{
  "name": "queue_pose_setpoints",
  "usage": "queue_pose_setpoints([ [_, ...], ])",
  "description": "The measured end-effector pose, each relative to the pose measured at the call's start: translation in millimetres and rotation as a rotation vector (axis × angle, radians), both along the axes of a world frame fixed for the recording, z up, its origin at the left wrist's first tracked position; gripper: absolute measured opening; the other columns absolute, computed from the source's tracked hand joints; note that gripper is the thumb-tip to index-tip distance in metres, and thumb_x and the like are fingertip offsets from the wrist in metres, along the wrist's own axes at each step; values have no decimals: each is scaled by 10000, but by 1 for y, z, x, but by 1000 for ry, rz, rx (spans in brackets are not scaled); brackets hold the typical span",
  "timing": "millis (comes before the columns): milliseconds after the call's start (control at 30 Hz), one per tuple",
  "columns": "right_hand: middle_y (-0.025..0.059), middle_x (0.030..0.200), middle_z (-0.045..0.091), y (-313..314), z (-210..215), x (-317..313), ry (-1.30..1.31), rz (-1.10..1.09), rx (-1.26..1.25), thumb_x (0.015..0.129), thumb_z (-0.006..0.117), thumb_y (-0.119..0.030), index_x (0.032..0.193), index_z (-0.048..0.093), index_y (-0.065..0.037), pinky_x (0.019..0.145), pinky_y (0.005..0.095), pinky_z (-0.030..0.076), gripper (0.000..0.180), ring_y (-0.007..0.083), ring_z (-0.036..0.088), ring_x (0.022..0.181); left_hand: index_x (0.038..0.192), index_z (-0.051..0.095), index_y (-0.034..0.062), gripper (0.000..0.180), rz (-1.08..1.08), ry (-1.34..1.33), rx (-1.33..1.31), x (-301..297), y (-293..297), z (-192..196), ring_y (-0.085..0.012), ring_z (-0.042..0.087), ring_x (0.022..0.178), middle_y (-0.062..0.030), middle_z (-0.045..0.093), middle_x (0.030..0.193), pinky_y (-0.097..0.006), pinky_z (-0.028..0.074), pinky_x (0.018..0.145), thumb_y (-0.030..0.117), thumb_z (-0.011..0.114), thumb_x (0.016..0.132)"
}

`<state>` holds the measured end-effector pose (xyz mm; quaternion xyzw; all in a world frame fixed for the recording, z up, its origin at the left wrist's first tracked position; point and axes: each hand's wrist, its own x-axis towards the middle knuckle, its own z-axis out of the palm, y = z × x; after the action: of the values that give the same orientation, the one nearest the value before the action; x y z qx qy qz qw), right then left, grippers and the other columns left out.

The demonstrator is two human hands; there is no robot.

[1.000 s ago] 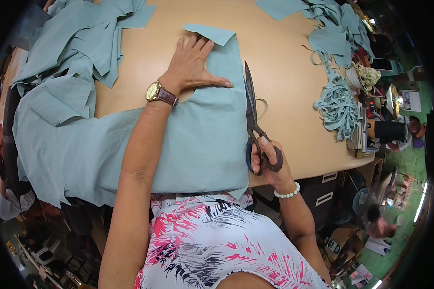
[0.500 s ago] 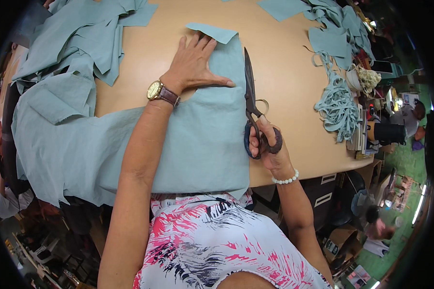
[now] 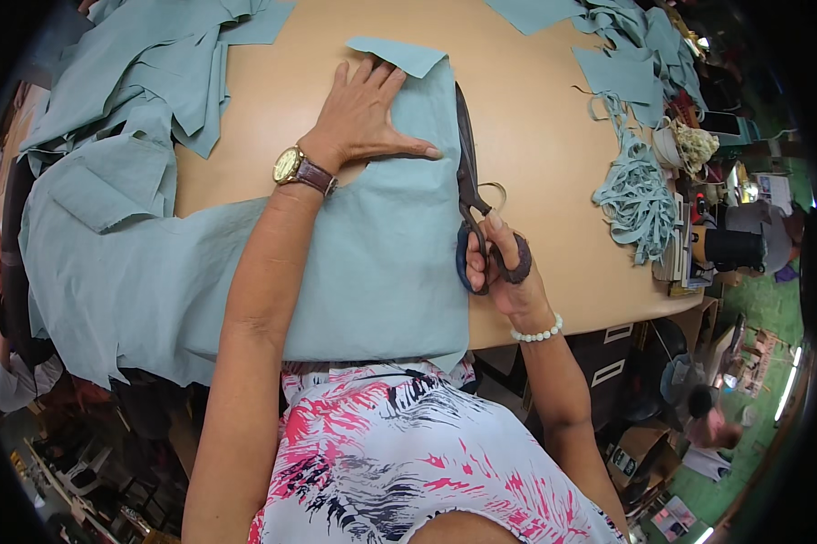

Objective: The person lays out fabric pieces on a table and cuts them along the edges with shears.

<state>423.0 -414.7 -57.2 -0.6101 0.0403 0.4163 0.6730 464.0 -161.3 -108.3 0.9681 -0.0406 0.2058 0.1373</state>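
Note:
A large sheet of grey-green fabric [image 3: 372,272] lies on a tan wooden table [image 3: 535,136] and hangs over its near edge. My left hand [image 3: 363,113], with a gold wristwatch on a brown strap, presses flat on the fabric near its far end. My right hand [image 3: 497,263], wearing a white bead bracelet, grips the handles of big dark scissors [image 3: 470,181]. The blades run along the fabric's right edge and point away from me.
More grey-green fabric pieces [image 3: 145,82] pile up at the left and far right [image 3: 635,45]. A bundle of cut fabric strips [image 3: 635,195] lies near the table's right edge, beside small cluttered items. A person [image 3: 708,422] is on the green floor at lower right.
My right hand has pushed the scissors forward along the fabric's right edge. My left hand has stayed pressed on the cloth.

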Motion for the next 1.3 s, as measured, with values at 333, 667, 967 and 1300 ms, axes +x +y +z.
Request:
queue_pose_setpoints([
  [333, -1, 538, 444, -2, 4, 0, 35, -50, 5, 834, 614, -396, 707, 496, -62, 404, 198, 349, 376, 84, 437, 417, 1295, 371, 17, 1083, 1, -11, 30, 1, -4, 6, -292, 374, 1180, -128, 449, 1261, -423, 261, 975, 739, 625, 529],
  [667, -13, 532, 440, -1, 0, 1, 15, -50, 17, 829, 641, -339, 682, 497, -69, 375, 186, 328, 339, 65, 426, 401, 1341, 330, 64, 1147, -11, 1, 2, 4, -1, 1, -332, 348, 1214, -135, 409, 1319, -535, 231, 970, 786, 602, 491],
  [967, -32, 510, 432, -8, 4, -8, -45, -7, -32, 848, 622, -246, 656, 496, -76, 365, 190, 307, 286, 45, 409, 389, 1327, 374, 57, 754, -166, 57, 51, -29, -27, -2, -352, 303, 1269, -172, 366, 1358, -499, 233, 1019, 539, 532, 770],
  [1300, -26, 517, 475, -78, 9, -77, 28, 119, -57, 837, 625, -179, 768, 565, 5, 368, 169, 310, 206, 31, 411, 383, 1178, 557, 110, 369, -91, 192, -91, -108, -88, 34, -348, 434, 1158, -159, 480, 1257, -464, 317, 972, 279, 547, 850],
])
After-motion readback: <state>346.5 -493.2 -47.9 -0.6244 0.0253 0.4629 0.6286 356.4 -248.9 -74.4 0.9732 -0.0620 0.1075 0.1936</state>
